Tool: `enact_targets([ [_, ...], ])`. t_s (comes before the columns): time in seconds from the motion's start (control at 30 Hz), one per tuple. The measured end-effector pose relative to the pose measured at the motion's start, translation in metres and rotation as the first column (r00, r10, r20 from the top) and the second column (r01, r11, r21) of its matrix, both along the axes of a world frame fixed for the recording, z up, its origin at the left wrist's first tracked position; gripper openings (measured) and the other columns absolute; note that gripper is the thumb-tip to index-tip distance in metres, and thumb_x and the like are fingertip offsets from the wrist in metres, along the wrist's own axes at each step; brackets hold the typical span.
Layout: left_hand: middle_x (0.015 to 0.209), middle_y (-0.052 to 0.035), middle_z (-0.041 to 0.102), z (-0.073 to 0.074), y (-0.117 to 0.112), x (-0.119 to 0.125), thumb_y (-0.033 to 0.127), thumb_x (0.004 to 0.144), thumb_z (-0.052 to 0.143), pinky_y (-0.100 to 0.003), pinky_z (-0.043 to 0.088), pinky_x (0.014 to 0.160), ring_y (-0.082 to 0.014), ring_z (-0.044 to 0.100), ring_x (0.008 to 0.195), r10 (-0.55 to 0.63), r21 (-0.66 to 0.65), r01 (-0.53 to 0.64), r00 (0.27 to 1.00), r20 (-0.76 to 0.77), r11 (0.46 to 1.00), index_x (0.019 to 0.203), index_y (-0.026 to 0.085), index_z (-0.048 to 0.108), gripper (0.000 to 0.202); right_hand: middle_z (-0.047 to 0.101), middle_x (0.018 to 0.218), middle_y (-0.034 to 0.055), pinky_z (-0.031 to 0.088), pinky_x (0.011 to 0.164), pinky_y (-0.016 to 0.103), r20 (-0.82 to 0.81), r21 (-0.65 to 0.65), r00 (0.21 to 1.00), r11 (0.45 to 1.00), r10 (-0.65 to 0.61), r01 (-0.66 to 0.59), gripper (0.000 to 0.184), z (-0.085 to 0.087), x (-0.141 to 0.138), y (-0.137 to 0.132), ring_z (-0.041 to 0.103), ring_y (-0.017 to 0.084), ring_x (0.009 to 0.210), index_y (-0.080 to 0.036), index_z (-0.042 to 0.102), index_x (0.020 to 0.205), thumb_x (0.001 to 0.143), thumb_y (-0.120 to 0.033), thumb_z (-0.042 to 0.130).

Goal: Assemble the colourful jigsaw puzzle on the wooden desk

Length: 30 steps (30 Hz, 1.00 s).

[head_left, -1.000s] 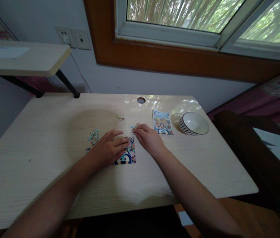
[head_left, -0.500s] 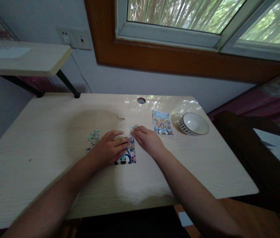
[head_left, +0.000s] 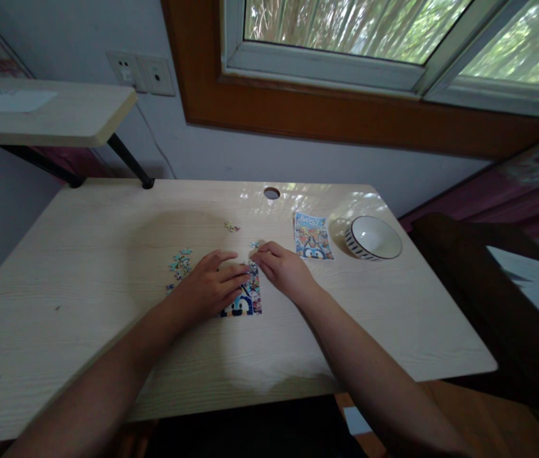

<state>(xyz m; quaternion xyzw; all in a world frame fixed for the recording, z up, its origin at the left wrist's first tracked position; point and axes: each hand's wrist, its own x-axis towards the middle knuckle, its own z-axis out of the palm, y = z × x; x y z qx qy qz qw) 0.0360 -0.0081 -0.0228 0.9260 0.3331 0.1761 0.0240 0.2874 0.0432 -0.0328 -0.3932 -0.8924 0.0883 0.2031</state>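
Note:
A partly assembled jigsaw puzzle [head_left: 243,305] with a blue cartoon dog face lies on the table before me. My left hand [head_left: 217,283] rests over its left and upper part, fingers apart, hiding much of it. At the puzzle's upper right corner, my right hand [head_left: 281,267] has its fingertips pinched together; any piece between them is too small to make out. Just above those fingertips sits a loose light-blue puzzle piece [head_left: 255,244]. More loose pieces [head_left: 181,262] lie left of my left hand, and a few yellowish ones [head_left: 231,226] are further back.
A small printed picture sheet [head_left: 314,236] lies right of the puzzle, beside a white bowl [head_left: 375,238] with a striped outside. The table [head_left: 83,305] has a round cable hole [head_left: 272,193] near its back edge. A raised shelf [head_left: 50,114] stands at the back left.

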Motion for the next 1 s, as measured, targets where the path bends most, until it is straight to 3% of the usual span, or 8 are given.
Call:
enact_targets([
  [0.4, 0.142, -0.0048, 0.066, 0.0, 0.0, 0.0, 0.029, 0.103, 0.057, -0.056, 0.039, 0.119, -0.0312, 0.047, 0.14, -0.002, 0.0, 0.002, 1.0, 0.014, 1.0, 0.139, 0.025, 0.065, 0.037, 0.069, 0.112, 0.0084, 0.058, 0.09, 0.032, -0.226, -0.085, 0.974, 0.996, 0.013, -0.033, 0.024, 0.0, 0.001, 0.002, 0.069, 0.02, 0.104, -0.024, 0.072, 0.119, 0.102, -0.019, 0.057],
  [0.67, 0.143, -0.0038, 0.065, -0.002, 0.001, -0.001, 0.03, 0.103, 0.057, -0.056, 0.039, 0.118, -0.032, 0.046, 0.14, -0.005, 0.002, 0.005, 1.0, 0.004, 1.0, 0.139, 0.025, 0.064, 0.037, 0.067, 0.111, 0.0086, 0.057, 0.09, 0.033, -0.246, -0.101, 0.969, 0.995, 0.002, -0.028, 0.021, -0.002, 0.002, 0.002, 0.068, 0.02, 0.102, -0.022, 0.072, 0.116, 0.102, -0.02, 0.057],
  [0.83, 0.141, -0.0037, 0.066, -0.001, 0.0, -0.001, 0.029, 0.103, 0.057, -0.056, 0.04, 0.117, -0.0321, 0.047, 0.138, 0.001, 0.014, -0.002, 1.0, 0.013, 1.0, 0.137, 0.024, 0.066, 0.035, 0.067, 0.106, 0.0078, 0.056, 0.087, 0.033, -0.348, -0.096, 0.934, 0.994, -0.076, 0.045, 0.022, 0.003, 0.003, 0.001, 0.066, 0.02, 0.098, -0.024, 0.071, 0.117, 0.103, -0.022, 0.054],
  [1.0, 0.141, -0.0036, 0.067, 0.001, -0.001, 0.0, 0.028, 0.103, 0.057, -0.055, 0.042, 0.117, -0.0321, 0.048, 0.138, -0.001, 0.012, 0.001, 1.0, 0.016, 1.0, 0.136, 0.023, 0.066, 0.035, 0.067, 0.099, 0.0068, 0.053, 0.081, 0.033, -0.435, -0.096, 0.872, 0.975, -0.224, 0.202, 0.025, 0.01, 0.006, 0.001, 0.064, 0.02, 0.087, -0.024, 0.071, 0.117, 0.104, -0.023, 0.051],
])
